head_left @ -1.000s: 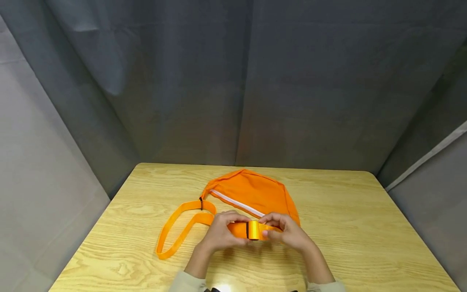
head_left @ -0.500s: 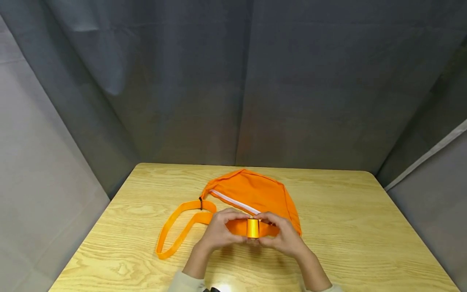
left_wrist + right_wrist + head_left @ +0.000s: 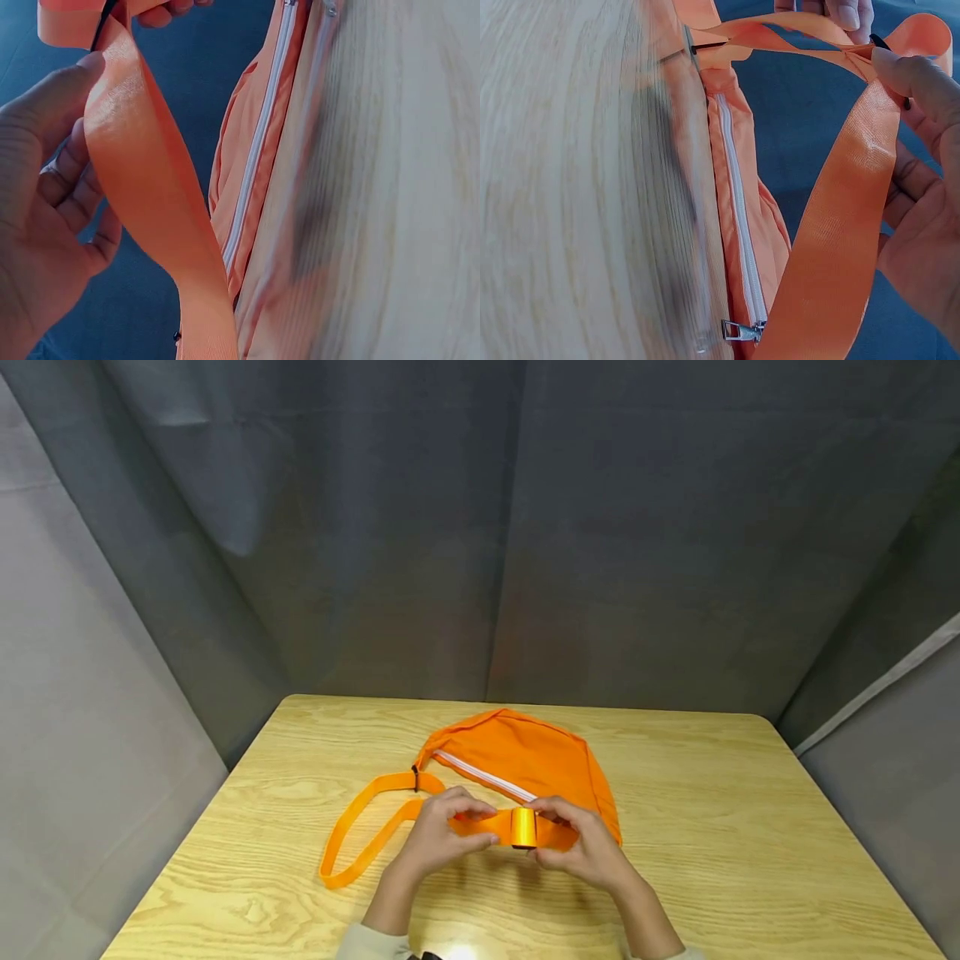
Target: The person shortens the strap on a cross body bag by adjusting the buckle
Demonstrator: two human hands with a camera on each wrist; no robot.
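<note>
An orange fabric bag [image 3: 536, 756] with a white zipper [image 3: 483, 774] lies on the table, and its orange strap [image 3: 483, 829] is raised in front of it. My left hand [image 3: 438, 837] pinches the strap, thumb near its edge in the left wrist view. My right hand [image 3: 588, 847] grips the strap at a dark slider buckle [image 3: 881, 42], thumb pressed against it. Between the hands the webbing stands up in a short shiny loop [image 3: 523, 827]. My right fingers partly cover the buckle.
More of the strap lies in a long bend [image 3: 347, 835] on the wooden table [image 3: 720, 827], left of the hands. A black strap fitting [image 3: 416, 778] sits near the bag's left corner. Dark curtains [image 3: 390, 527] stand behind the table.
My right hand moved from the strap's right part onto the buckle and loop. My left hand then shifted left along the strap, away from the buckle. The bag stayed in place.
</note>
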